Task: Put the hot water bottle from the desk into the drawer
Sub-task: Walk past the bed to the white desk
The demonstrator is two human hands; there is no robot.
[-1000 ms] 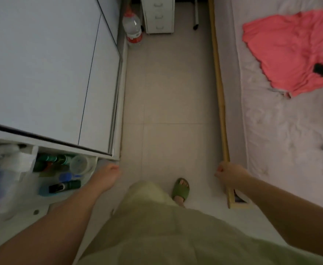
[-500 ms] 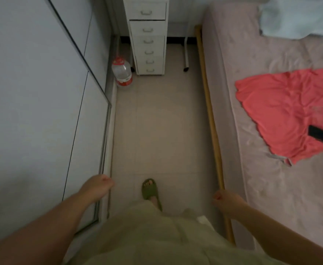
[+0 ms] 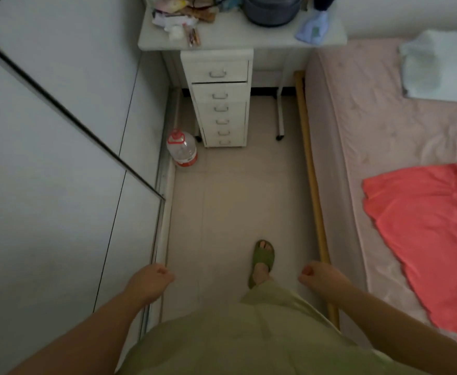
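A white desk (image 3: 238,39) stands at the far end of the narrow floor. On its right part lies a light blue soft object (image 3: 312,29), possibly the hot water bottle. Under the desk is a white drawer unit (image 3: 235,117) with several drawers, all looking shut. My left hand (image 3: 149,281) hangs low beside the wardrobe, fingers curled, holding nothing. Over by the bed rail my right hand (image 3: 320,278) is also curled and holds nothing. Both hands are far from the desk.
A wardrobe with sliding doors (image 3: 59,158) fills the left. A bed (image 3: 370,125) with a red cloth (image 3: 424,226) and a pale towel (image 3: 438,69) fills the right. A water jug (image 3: 182,148) stands beside the drawers. Clutter (image 3: 178,20) and a dark pot (image 3: 272,9) sit on the desk.
The view has lifted and moved forward along the floor; the desk top has come into sight. Both hands stay low and curled at my sides.
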